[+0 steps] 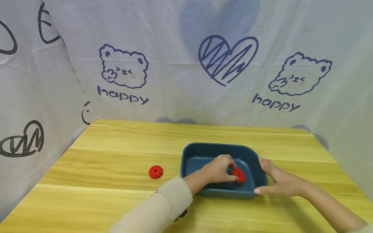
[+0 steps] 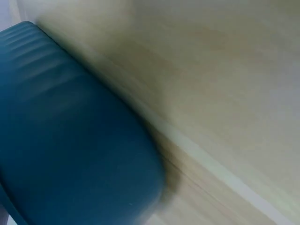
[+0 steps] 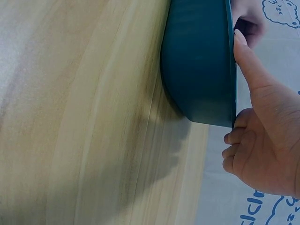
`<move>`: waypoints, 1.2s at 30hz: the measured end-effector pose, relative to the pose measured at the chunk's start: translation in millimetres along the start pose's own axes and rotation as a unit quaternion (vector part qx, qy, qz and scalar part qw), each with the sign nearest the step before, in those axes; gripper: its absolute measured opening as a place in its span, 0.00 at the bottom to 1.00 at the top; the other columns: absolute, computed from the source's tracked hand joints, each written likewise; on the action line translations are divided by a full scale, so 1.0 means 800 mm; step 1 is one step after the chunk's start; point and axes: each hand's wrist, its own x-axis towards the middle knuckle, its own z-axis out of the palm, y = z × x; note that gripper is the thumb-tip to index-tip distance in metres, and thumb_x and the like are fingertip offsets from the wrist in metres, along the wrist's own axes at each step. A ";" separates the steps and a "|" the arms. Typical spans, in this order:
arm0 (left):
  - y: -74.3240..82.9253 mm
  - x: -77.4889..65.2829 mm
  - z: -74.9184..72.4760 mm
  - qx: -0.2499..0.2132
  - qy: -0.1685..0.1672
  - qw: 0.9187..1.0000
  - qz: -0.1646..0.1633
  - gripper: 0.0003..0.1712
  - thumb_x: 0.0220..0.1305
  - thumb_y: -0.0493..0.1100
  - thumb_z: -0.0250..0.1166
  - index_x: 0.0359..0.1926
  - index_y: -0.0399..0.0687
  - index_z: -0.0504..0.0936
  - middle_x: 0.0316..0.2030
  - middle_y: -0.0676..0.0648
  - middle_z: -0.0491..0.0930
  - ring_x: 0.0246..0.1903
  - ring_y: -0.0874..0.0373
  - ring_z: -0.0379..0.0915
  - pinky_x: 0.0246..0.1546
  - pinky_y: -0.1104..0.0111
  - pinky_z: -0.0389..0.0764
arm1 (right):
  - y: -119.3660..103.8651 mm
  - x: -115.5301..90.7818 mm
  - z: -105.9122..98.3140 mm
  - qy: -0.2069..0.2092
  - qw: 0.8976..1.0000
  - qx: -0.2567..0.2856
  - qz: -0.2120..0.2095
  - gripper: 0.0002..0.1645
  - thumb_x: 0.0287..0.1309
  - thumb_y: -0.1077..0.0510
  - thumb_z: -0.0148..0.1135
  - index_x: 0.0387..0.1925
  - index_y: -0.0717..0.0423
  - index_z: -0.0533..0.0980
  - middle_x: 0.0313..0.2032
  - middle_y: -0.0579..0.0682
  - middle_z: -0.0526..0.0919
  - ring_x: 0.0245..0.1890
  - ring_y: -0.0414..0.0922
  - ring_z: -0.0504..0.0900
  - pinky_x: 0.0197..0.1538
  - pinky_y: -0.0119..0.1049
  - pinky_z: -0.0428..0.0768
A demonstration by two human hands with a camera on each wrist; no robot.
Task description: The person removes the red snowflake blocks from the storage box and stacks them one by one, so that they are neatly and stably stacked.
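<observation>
A dark blue rectangular bin (image 1: 201,193) stands on the table. Inside it, my left hand (image 1: 219,170) pinches a red notched plastic disc (image 1: 239,175) between thumb and fingers, near the bin's right end. My right hand (image 1: 279,181) holds the bin at its right end, the thumb on the near rim and the fingers against the end. From the right wrist view, that hand's thumb and bent fingers (image 3: 233,152) meet the rim. A second red notched disc (image 1: 155,171) lies flat on the table, left of the bin. The left wrist view shows the bin's outer wall, without the left hand.
The wood-grain table (image 1: 110,142) extends around the bin. A white cloth (image 1: 175,81) with blue drawings hangs behind it and at the sides. A small dark object (image 1: 182,214) shows partly under the left sleeve.
</observation>
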 end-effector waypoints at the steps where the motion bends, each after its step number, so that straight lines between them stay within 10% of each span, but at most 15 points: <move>1: -0.001 -0.002 -0.001 -0.008 0.003 1.000 0.005 0.17 0.54 0.47 0.69 0.43 0.42 0.83 0.38 0.49 0.79 0.34 0.64 0.71 0.32 0.84 0.71 | 0.000 0.000 0.000 0.001 1.000 0.000 0.000 0.64 0.47 0.41 0.67 0.67 0.77 0.44 0.67 0.76 0.45 0.65 0.75 0.42 0.60 0.70 0.49; 36: -0.030 -0.071 -0.043 -0.043 0.150 0.987 0.044 0.17 0.53 0.45 0.69 0.42 0.40 0.82 0.39 0.47 0.78 0.41 0.55 0.74 0.41 0.72 0.76 | 0.000 0.000 0.001 0.006 1.000 0.004 -0.006 0.64 0.46 0.42 0.68 0.66 0.78 0.44 0.67 0.77 0.44 0.65 0.75 0.40 0.60 0.71 0.48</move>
